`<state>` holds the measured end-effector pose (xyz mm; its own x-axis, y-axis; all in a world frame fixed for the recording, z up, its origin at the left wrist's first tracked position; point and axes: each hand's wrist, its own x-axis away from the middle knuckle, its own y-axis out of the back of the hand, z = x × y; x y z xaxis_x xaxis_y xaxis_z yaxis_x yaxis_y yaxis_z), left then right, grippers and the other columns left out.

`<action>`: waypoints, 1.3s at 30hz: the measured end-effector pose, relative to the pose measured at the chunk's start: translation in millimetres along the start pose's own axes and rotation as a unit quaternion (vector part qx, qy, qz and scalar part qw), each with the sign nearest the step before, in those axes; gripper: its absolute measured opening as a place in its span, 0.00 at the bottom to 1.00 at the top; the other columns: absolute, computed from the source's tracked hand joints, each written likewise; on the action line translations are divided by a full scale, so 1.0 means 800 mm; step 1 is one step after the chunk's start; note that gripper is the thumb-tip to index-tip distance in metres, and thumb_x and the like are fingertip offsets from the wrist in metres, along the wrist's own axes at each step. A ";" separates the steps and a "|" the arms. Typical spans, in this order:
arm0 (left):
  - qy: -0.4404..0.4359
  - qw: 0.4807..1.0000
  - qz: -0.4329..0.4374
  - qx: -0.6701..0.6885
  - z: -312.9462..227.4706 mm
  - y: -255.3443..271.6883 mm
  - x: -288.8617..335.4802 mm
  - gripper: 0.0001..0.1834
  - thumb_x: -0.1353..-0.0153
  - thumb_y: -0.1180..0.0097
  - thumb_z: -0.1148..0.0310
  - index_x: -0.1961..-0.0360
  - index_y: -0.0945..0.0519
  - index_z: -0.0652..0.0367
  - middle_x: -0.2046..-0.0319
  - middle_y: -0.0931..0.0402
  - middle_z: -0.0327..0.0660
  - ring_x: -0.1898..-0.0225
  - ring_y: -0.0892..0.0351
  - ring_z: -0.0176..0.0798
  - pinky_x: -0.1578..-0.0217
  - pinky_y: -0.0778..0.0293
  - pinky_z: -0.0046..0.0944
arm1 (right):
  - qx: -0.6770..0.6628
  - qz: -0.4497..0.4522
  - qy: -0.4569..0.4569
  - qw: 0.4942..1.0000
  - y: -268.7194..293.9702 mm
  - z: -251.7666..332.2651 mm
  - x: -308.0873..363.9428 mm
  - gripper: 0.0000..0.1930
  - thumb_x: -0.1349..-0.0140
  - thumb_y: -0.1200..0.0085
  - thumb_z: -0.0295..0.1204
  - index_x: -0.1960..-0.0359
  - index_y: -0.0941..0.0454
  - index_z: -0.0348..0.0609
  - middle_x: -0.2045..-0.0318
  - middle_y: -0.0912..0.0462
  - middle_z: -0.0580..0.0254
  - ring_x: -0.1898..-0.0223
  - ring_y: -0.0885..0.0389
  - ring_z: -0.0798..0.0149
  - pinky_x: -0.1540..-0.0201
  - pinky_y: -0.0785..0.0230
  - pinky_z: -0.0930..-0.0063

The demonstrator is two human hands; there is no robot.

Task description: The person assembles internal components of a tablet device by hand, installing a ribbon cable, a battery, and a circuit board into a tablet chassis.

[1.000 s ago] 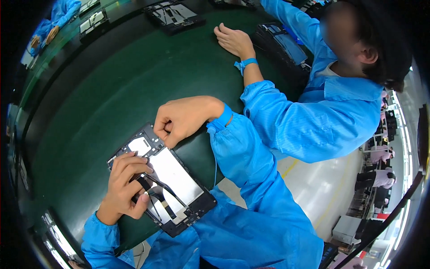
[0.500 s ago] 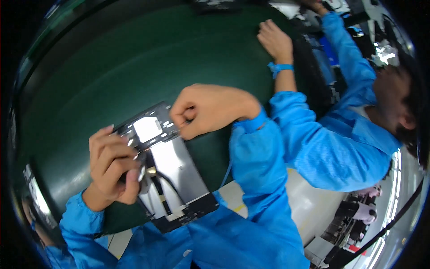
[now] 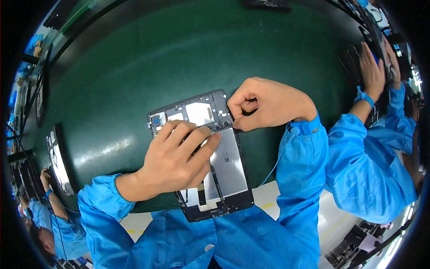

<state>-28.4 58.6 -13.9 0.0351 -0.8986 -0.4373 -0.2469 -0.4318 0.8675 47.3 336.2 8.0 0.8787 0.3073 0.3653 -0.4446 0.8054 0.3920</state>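
Note:
An opened tablet (image 3: 230, 168) with a black frame and silver inner plates lies tilted on the green work surface in front of me. My left hand (image 3: 177, 157) reaches across its left part, palm down with the fingers curled together over the middle. What those fingertips hold, if anything, is hidden. A dark flat cable (image 3: 217, 181) runs below them toward the tablet's near end. At the upper right edge of the tablet, my right hand (image 3: 268, 105) is closed, thumb and bent forefinger pinching the rim.
The green work surface (image 3: 179, 58) curves around ahead. Another opened tablet (image 3: 60, 159) lies at the left, and a dark device (image 3: 266, 4) sits at the far edge. A co-worker's hands (image 3: 372, 69) handle dark panels at the right; another co-worker's arm (image 3: 58, 206) is at the left.
My view has swung left, so the tablet and both hands appear farther right. The left hand has come over the tablet's middle, fingers lower; the right hand stays at its edge.

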 end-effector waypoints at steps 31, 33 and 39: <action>0.068 0.996 0.009 0.061 -0.015 0.005 -0.025 0.22 0.46 0.35 0.71 0.49 0.13 0.66 0.57 0.23 0.51 0.57 0.25 0.55 0.54 0.30 0.52 | 0.010 -0.011 0.027 1.000 0.012 -0.002 0.008 0.08 0.48 0.33 0.31 0.79 0.16 0.42 0.87 0.29 0.69 0.81 0.33 0.68 0.74 0.43 0.63; 0.063 0.996 0.004 0.058 -0.016 0.007 -0.029 0.22 0.45 0.34 0.70 0.49 0.13 0.66 0.56 0.23 0.52 0.57 0.24 0.56 0.54 0.29 0.52 | 0.011 -0.009 0.034 0.999 0.015 -0.001 0.009 0.09 0.47 0.33 0.32 0.79 0.17 0.42 0.87 0.29 0.69 0.81 0.33 0.68 0.74 0.43 0.64; 0.047 0.997 0.003 0.055 -0.019 0.010 -0.035 0.23 0.46 0.30 0.69 0.50 0.14 0.69 0.55 0.23 0.54 0.54 0.22 0.59 0.52 0.27 0.54 | 0.008 -0.002 0.030 1.000 0.016 0.003 0.004 0.10 0.46 0.32 0.33 0.78 0.18 0.42 0.85 0.30 0.70 0.79 0.33 0.70 0.73 0.42 0.65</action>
<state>-17.0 79.2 8.7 0.1218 -0.9068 -0.4036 -0.3512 -0.4197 0.8370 43.7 346.0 16.3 0.8888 0.3347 0.3130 -0.4438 0.7988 0.4061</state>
